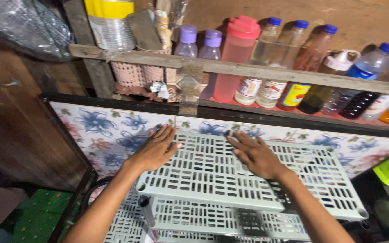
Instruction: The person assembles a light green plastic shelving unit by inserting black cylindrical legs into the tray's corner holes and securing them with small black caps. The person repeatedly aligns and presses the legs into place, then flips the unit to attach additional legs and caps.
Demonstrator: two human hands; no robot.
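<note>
Your left hand (pixel 155 150) and right hand (pixel 256 155) lay flat and open on the slotted rack's top shelf (pixel 212 180), gripping nothing. Floral panel (pixel 113 130) just behind; bottles (pixel 271 67) lined the wooden shelf (pixel 248 69) above.

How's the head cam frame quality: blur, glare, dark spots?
Head view: lit from above, both hands, left hand and right hand, reasonably sharp on the slotted plastic shelf; bottles on the wooden ledge slightly soft, with mild glare on the clear ones; lower left corner and cabinet fall into shadow; plastic bag at top left smeared by blur.
</note>
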